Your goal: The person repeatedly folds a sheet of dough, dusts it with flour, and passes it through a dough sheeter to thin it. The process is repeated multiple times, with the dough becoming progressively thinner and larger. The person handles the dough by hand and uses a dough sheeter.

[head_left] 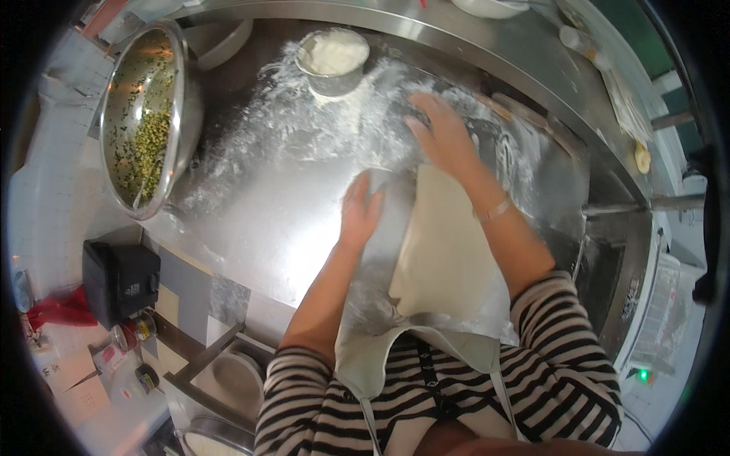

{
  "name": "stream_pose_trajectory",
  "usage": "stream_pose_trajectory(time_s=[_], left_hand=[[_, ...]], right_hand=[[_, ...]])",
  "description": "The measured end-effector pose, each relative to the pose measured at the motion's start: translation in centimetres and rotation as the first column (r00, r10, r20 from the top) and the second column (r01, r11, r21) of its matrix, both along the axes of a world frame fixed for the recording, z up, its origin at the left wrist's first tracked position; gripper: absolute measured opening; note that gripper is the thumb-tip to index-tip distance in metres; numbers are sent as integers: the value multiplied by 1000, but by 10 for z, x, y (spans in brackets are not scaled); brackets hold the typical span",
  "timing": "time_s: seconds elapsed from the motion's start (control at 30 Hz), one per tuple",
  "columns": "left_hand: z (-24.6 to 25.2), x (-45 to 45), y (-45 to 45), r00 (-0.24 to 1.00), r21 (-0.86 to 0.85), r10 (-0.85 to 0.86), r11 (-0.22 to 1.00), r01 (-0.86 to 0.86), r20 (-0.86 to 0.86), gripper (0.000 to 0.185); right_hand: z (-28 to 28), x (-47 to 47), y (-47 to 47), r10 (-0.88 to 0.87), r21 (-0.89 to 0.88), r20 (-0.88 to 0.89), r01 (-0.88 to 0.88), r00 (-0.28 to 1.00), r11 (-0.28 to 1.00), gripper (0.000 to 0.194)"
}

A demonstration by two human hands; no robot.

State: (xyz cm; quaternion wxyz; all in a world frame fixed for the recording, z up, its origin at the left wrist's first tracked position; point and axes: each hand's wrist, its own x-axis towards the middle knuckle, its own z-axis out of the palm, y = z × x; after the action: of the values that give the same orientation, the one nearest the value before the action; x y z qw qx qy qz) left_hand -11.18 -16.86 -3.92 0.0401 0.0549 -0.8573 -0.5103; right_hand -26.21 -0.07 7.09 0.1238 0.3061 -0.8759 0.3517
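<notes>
A pale, flat sheet of dough (447,245) lies on the floured metal worktop (251,211), close to my body and partly behind my right forearm. Just beyond its far edge, my right hand (442,134) is over the floured surface, blurred, with thumb and fingers apart and nothing in it. To the left of the sheet, my left hand (360,211) is low over the worktop, thumb apart from its fingers and also holding nothing. Whether either palm touches the metal is unclear. A round metal container (337,85) heaped with white flour (335,51) stands at the back.
At left, a large tilted steel bowl (178,108) holds chopped green-and-yellow filling (149,142) and a spoon. Rolling pins (520,108) lie by the raised steel ledge (456,37) at back right. Below the left edge are a black box (117,279) and a metal rack (205,353).
</notes>
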Motion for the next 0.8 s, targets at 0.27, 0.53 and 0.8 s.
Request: stream_pose_trajectory(time_s=[0.27, 0.53, 0.8], left_hand=[[-5, 46, -99, 990, -702, 111, 711, -21, 83, 59], [0, 35, -103, 983, -660, 107, 751, 20, 152, 62], [-18, 42, -98, 989, -737, 68, 661, -145, -134, 56]], right_hand=[[-20, -187, -205, -9, 605, 257, -153, 966, 781, 39], [-40, -209, -197, 165, 524, 359, -345, 918, 779, 21], [78, -34, 60, 108, 582, 425, -363, 899, 728, 22]])
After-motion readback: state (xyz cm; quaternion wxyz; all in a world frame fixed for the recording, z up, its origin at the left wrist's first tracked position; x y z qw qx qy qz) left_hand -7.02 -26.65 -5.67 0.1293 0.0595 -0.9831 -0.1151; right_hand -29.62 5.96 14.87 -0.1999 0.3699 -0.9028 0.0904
